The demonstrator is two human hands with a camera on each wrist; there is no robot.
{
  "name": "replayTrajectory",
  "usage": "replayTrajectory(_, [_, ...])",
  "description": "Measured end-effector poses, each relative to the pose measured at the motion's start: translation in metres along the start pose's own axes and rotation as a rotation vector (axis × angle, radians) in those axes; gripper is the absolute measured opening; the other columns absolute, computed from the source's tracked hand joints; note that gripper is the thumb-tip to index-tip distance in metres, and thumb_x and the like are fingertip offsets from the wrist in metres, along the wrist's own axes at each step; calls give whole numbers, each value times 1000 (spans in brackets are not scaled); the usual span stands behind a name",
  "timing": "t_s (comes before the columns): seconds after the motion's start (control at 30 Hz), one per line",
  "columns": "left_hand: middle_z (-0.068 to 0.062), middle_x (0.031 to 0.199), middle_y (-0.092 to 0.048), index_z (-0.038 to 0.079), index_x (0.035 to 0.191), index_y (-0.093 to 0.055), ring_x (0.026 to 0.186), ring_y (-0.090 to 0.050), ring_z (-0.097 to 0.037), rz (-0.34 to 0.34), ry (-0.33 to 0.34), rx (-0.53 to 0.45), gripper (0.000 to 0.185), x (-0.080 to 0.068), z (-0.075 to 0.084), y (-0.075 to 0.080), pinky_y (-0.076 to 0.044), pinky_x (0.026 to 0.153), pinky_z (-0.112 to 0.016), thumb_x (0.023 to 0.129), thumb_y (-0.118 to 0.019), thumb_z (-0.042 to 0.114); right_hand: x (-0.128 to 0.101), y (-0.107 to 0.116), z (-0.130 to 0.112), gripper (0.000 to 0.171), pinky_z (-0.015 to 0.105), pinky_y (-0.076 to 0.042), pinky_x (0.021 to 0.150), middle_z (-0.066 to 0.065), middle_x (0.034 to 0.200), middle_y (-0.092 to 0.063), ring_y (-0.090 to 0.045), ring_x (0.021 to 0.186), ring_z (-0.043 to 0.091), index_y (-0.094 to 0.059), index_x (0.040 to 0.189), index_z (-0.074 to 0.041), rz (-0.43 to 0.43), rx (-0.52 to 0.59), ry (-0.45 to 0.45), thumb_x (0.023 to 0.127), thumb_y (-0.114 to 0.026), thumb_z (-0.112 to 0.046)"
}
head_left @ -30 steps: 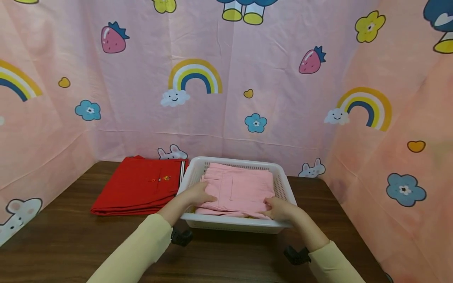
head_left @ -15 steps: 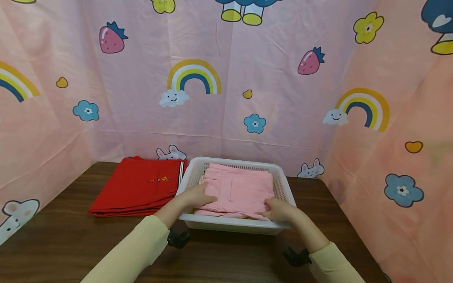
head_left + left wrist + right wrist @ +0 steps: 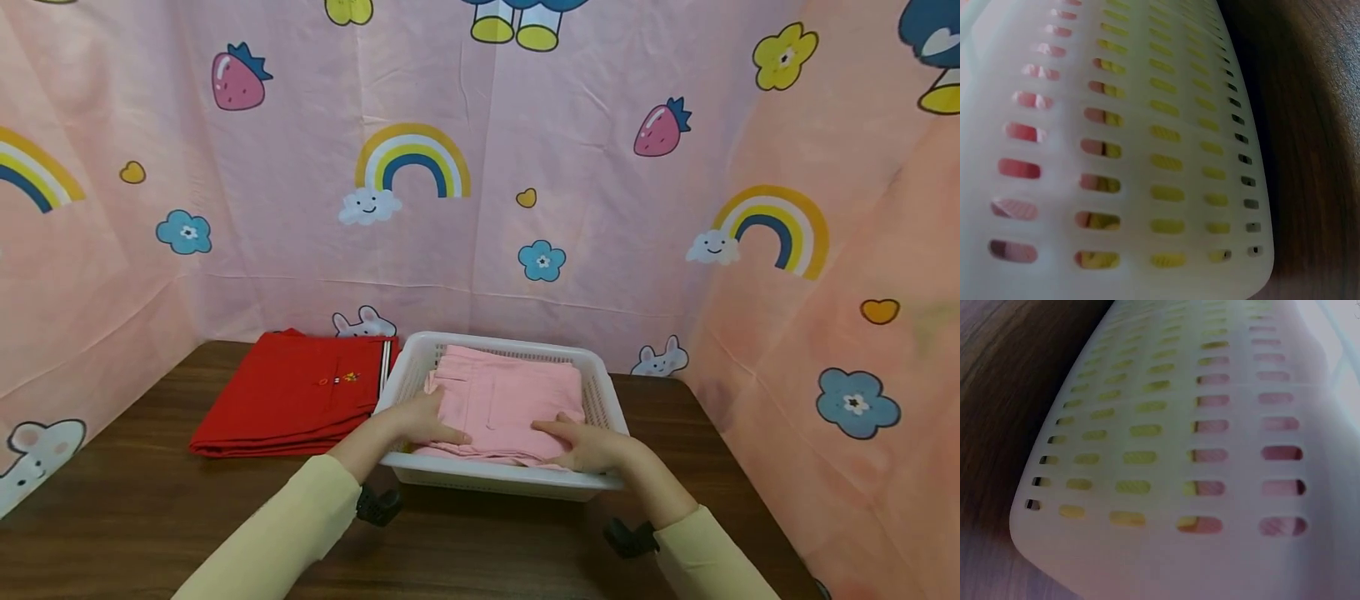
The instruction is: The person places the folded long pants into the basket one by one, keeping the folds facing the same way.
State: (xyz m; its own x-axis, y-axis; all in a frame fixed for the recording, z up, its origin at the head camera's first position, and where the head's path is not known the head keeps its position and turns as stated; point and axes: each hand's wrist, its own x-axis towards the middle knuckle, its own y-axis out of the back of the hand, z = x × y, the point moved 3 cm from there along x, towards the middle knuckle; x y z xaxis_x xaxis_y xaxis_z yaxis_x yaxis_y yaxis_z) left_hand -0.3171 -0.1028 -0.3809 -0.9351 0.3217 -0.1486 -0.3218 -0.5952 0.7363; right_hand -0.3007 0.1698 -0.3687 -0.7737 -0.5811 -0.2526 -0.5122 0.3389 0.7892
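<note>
pink folded garment (image 3: 510, 396) in the basket, a hand at each side

it lies inside the white basket (image 3: 487, 482), at the lower centre of the head frame, on the dark wooden bench (image 3: 487, 550). the step in hand looks like settling the cloth flat, and that is probably best done with even pressure from both sides, easing creases outward so they don't gather at the front edge, where the layers look a little uneven. a light touch should do, since a hard push on one side could skew the fold.

the left hand (image 3: 418, 418) is loosely spread at the garment's left side, thumb stretched across the top of the cloth; it touches without seeming to grip. the right hand (image 3: 598, 447) is likewise relaxed, digits apart, over the garment's lower right corner, with no firm hold showing, though some of its fingers are hidden. through the slots in the left wrist view, yellow material (image 3: 1166, 162) shows below the pink, so an uneven layer underneath may need checking too
</note>
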Motion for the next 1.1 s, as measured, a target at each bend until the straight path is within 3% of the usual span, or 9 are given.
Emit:
replayTrajectory(0.1, [-24, 149, -29, -6, 149, -16, 135, -28, -37, -2, 4, -3, 112, 1, -1, 0, -28, 105, -55, 72, -81, 43, 2, -1, 0, 83, 60, -19, 106, 26, 154, -11, -15, 140, 42, -35, 150, -16, -26, -42, -15, 83, -64, -57])
replayTrajectory(0.27, [-24, 151, -27, -5, 150, -15, 137, -25, -36, -4, 48, -15, 112, 3, -5, -1, -25, 107, -55, 72, -81, 43, 6, -3, -1, 81, 60, -19, 106, 24, 155, -10, -14, 140, 42, -35, 149, -18, -9, -87, -31, 83, -66, -53])
replayTrajectory(0.6, [-26, 149, -28, -8, 148, -17, 138, -23, -38, 20, 54, -5, 112, 3, -8, -1, -25, 107, -55, 72, -80, 45, 8, -3, -3, 78, 63, -16, 107, 28, 154, -10, -12, 140, 43, -37, 148, -12, 13, -64, -13, 84, -69, -45])
replayTrajectory(0.83, [-26, 148, -30, -10, 147, -19, 134, -28, -37, 31, 27, -13, 109, 2, -7, -1, -28, 106, -55, 74, -79, 44, 9, -3, 2, 76, 58, -25, 104, 22, 145, -28, -32, 129, 38, -42, 145, -10, 30, -82, 49, 84, -70, -44])
replayTrajectory(0.97, [-24, 146, -33, -6, 148, -21, 129, -35, -35, 74, -56, -85, 96, 3, -5, -1, -29, 105, -54, 81, -74, 38, 6, -2, 5, 76, 61, -21, 105, 25, 151, -24, -27, 135, 40, -42, 146, -12, 45, -54, 50, 84, -68, -47])
replayTrajectory(1.1, [-23, 145, -37, -3, 147, -26, 126, -40, -36, 190, -84, -176, 71, 5, -4, 3, -28, 106, -54, 91, -63, 20, 3, 0, 5, 75, 63, -18, 106, 27, 151, -22, -22, 138, 42, -41, 146, -12, 68, -5, 71, 84, -68, -45])
